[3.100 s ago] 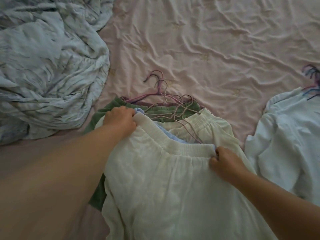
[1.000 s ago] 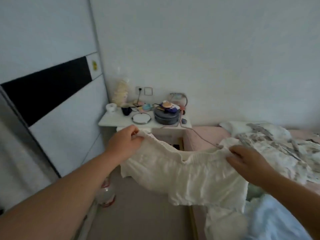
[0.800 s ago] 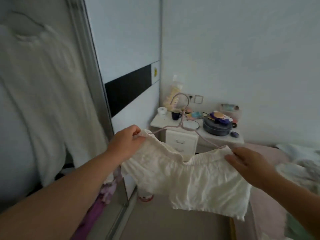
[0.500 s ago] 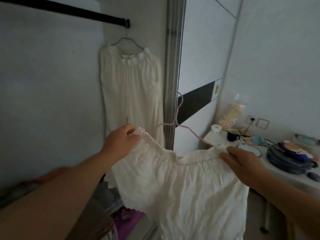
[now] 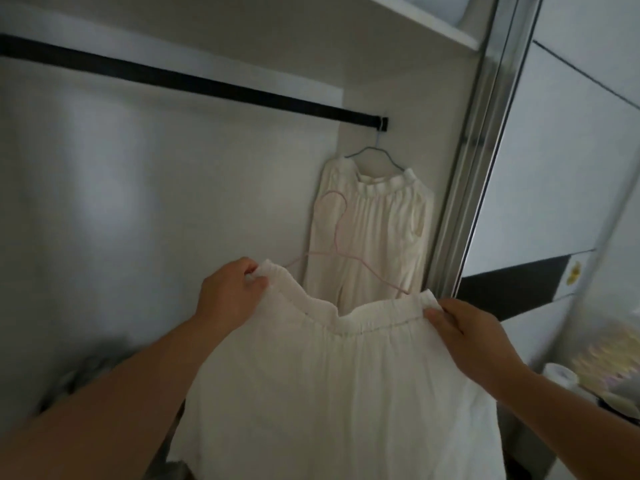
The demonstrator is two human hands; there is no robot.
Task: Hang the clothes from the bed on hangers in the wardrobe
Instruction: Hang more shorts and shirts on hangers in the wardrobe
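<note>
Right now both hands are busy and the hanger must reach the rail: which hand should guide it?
Probably the left hand: it sits under the black rail, nearer the pink hanger's hook.

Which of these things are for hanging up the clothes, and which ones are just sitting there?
For the job:
white garment, gripped by left hand and right hand
pink hanger in its waistband
black rail
hung white garment on grey hanger

Just sitting there:
sliding door
white roll at lower right

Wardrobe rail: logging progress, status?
Left hand, right hand grip white garment on pink hanger. Below rail, unhooked. Path clear.
</note>
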